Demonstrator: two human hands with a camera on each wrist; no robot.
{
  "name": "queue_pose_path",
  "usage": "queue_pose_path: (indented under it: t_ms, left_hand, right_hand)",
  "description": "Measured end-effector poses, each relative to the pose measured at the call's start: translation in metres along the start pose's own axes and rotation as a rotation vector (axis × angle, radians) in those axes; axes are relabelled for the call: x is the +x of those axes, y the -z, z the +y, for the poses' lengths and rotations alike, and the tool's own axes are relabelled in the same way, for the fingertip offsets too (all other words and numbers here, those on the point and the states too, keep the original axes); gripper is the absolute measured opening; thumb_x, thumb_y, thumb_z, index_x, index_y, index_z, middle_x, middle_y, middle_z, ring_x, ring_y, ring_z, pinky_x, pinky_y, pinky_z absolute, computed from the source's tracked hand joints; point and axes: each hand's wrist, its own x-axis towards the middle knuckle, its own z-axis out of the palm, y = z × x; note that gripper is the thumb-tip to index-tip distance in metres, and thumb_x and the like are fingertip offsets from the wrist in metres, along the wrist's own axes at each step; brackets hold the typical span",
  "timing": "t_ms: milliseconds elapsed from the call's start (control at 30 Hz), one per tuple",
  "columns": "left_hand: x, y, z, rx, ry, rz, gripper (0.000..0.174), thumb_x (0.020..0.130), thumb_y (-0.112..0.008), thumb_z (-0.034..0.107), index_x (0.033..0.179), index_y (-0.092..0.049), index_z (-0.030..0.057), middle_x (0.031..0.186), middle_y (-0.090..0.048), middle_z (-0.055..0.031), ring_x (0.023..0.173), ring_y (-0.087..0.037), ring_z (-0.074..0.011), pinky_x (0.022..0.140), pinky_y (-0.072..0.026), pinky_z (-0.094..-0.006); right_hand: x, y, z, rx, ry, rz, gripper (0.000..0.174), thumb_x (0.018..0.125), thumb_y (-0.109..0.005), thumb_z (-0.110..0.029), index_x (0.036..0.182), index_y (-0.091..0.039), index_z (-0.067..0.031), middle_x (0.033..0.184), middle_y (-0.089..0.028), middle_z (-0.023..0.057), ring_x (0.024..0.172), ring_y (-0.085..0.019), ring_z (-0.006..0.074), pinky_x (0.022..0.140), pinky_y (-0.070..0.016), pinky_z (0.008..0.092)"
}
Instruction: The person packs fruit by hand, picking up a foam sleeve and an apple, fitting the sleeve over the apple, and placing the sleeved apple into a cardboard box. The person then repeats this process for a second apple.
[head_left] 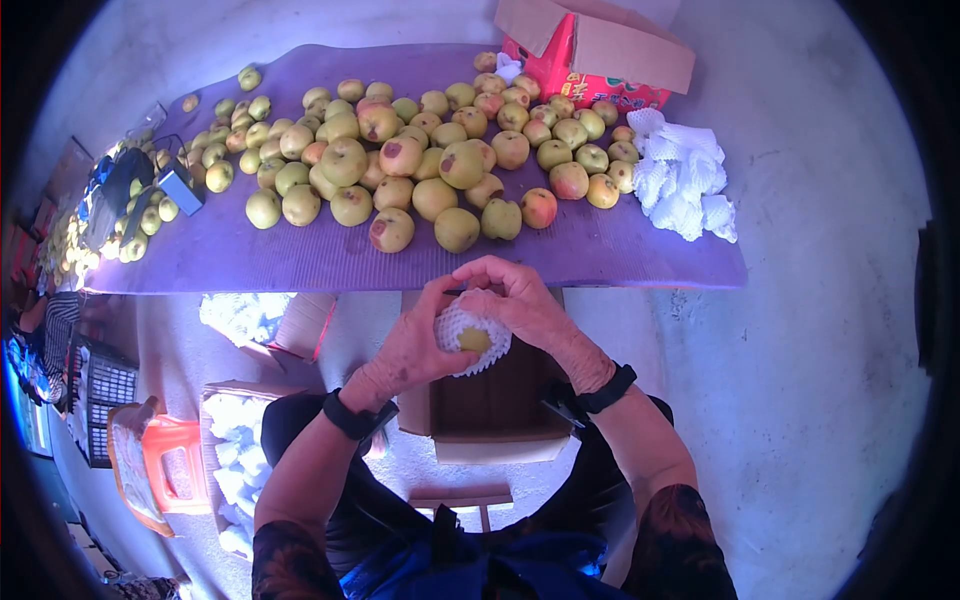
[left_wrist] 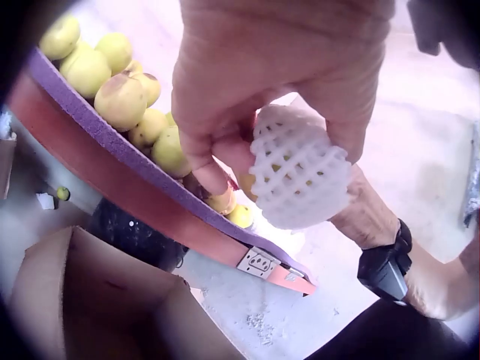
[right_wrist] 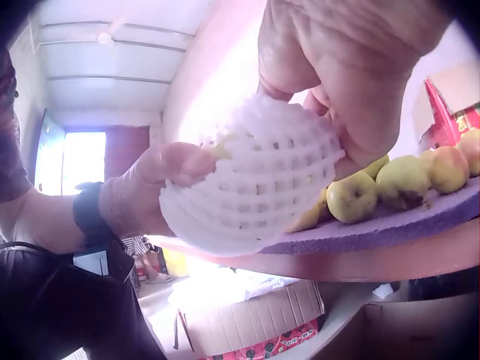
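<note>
An apple (head_left: 474, 341) in a white foam net sleeve (head_left: 452, 328) is held between both hands, just in front of the table edge. My left hand (head_left: 412, 342) grips its left side, the thumb lying low across the net. From above and the right, my right hand (head_left: 528, 312) pinches the net's upper part. Yellow-green skin shows through an opening in the net. In the right wrist view the foam sleeve (right_wrist: 262, 180) covers most of the fruit, with the left thumb pressed on it. The left wrist view shows the sleeve (left_wrist: 300, 172) below curled fingers.
Many loose apples (head_left: 395, 160), some with brown spots, lie on the purple-covered table (head_left: 640, 262). Foam nets (head_left: 682, 175) are heaped at its right end, near a red carton (head_left: 600, 60). An open cardboard box (head_left: 490, 405) stands below the hands. An orange stool (head_left: 178, 462) is at the left.
</note>
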Motion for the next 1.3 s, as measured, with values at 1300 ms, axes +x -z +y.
queue_pose_path:
  t_ms: [1300]
  left_hand:
    - [-0.006,-0.005,0.004,0.055,-0.104,0.14,0.083,0.064,-0.083,0.013,0.136,-0.043,0.0051,0.123,-0.057,-0.0124,0.112,-0.058,-0.0222,0.097,-0.0465,-0.0336]
  right_hand:
    - [0.004,-0.005,0.018,-0.139,0.115,0.204,0.015,0.088,-0.062,-0.007,0.1,-0.066,0.0006,0.1,-0.066,0.0059,0.091,-0.061,0.0118,0.084,-0.0491,0.0264]
